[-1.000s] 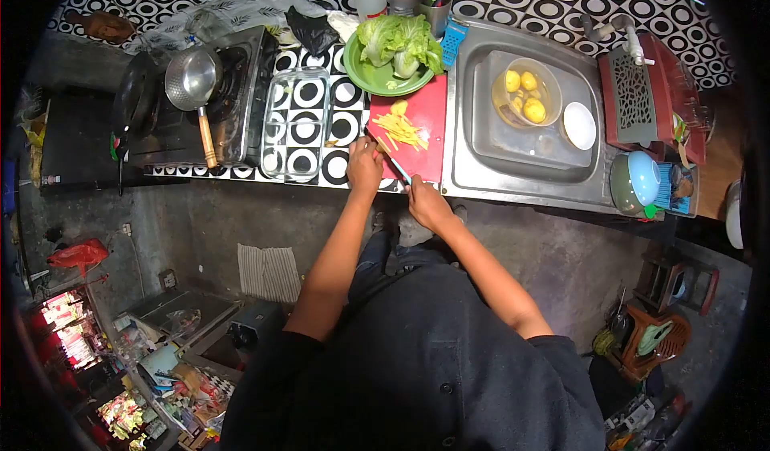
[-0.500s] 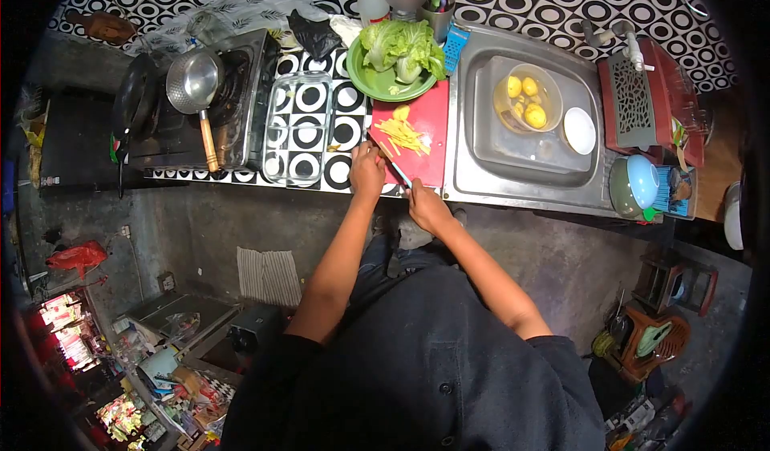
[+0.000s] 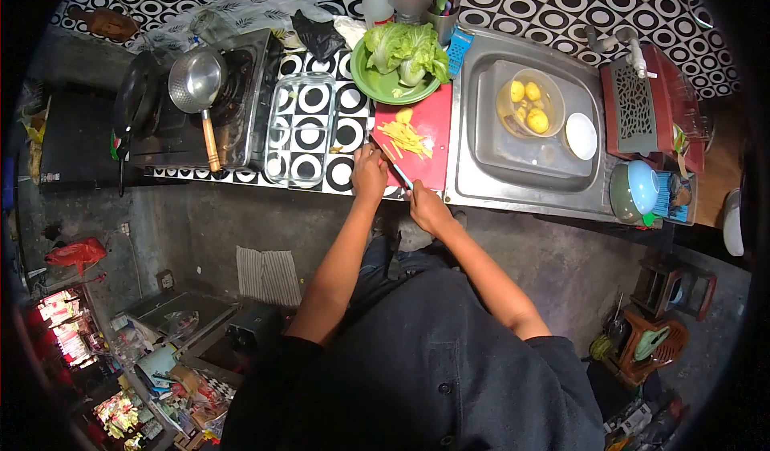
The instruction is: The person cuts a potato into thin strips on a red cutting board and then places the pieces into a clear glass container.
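My right hand (image 3: 429,209) is closed around the handle of a knife (image 3: 399,170), whose blade slants up and left over the near-left part of a red cutting board (image 3: 437,122). Close to the blade, at the board's left edge, my left hand (image 3: 369,174) has its fingers curled together; what they press on is hidden. Yellow cut strips (image 3: 407,141), which look like potato, lie in a loose pile on the board. A larger yellow piece (image 3: 403,116) sits just behind them.
Behind the board, a green bowl (image 3: 361,82) holds leafy lettuce (image 3: 413,58). To the right, the sink (image 3: 461,170) contains a tub of peeled potatoes (image 3: 539,120) and a white bowl (image 3: 581,136). A glass dish (image 3: 301,130) and a stove with a saucepan (image 3: 196,80) are leftward.
The whole view has shifted slightly. Both hands and the knife stay in nearly the same place over the board, and the pile of strips looks unchanged.
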Available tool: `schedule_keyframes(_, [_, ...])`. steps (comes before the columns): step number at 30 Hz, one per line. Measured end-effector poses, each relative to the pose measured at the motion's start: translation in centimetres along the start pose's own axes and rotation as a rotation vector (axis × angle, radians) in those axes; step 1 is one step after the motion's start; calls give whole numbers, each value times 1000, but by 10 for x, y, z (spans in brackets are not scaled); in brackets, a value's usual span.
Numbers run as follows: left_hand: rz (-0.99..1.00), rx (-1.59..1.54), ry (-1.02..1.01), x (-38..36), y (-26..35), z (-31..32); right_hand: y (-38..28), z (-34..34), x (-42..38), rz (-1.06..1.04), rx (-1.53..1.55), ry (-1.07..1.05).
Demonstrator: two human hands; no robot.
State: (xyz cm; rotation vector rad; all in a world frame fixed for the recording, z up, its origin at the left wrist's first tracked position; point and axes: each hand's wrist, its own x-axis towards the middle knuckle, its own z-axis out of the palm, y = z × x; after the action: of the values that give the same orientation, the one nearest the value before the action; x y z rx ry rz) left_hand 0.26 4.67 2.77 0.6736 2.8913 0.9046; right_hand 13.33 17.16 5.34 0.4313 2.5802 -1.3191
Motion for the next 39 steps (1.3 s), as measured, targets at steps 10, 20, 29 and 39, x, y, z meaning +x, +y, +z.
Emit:
schedule_keyframes(10, [-17,22,-25,1,3,-2,0,0,3,46,2,-17])
schedule_keyframes(20, [-26,4,-12,0,2,-1,2,3,5,15,28,10])
schedule_keyframes(29, [-1,6,-26,1,4,-5,4,6,10,22,27,20])
schedule_keyframes(39, [-8,35,-37,0,-2,1,7,11,19,2,28,40])
